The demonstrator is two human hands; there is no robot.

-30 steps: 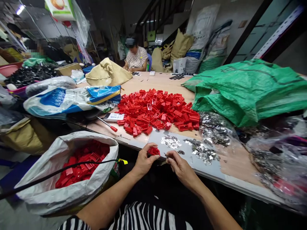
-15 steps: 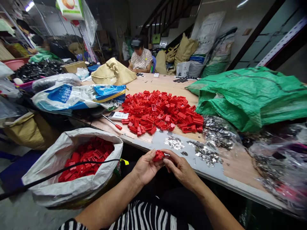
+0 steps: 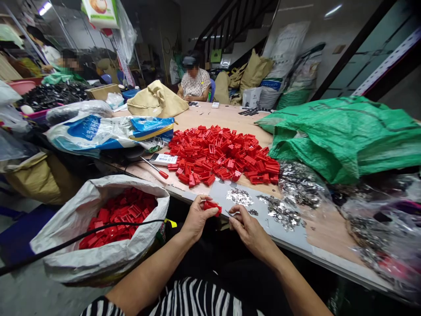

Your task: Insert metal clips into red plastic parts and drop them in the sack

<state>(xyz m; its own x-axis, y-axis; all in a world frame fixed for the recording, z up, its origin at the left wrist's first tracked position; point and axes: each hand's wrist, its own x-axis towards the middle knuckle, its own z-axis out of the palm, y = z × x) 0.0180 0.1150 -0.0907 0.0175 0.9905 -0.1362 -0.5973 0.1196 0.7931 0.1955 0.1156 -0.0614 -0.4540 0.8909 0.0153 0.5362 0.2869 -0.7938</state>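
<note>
In the head view, the left hand (image 3: pixel 198 220) grasps a red plastic housing (image 3: pixel 212 207) at lower centre, its long axis lying sideways (right end dipping toward the other hand). The right hand (image 3: pixel 250 233) pinches a small metal piece (image 3: pixel 229 213) just beside it.

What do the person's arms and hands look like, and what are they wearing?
The left hand and right hand are bare, with no gloves, and the forearms show no watch or band. The person wears a top with black and white stripes, and a sleeve in the same stripes ends above the bare forearm.
</note>
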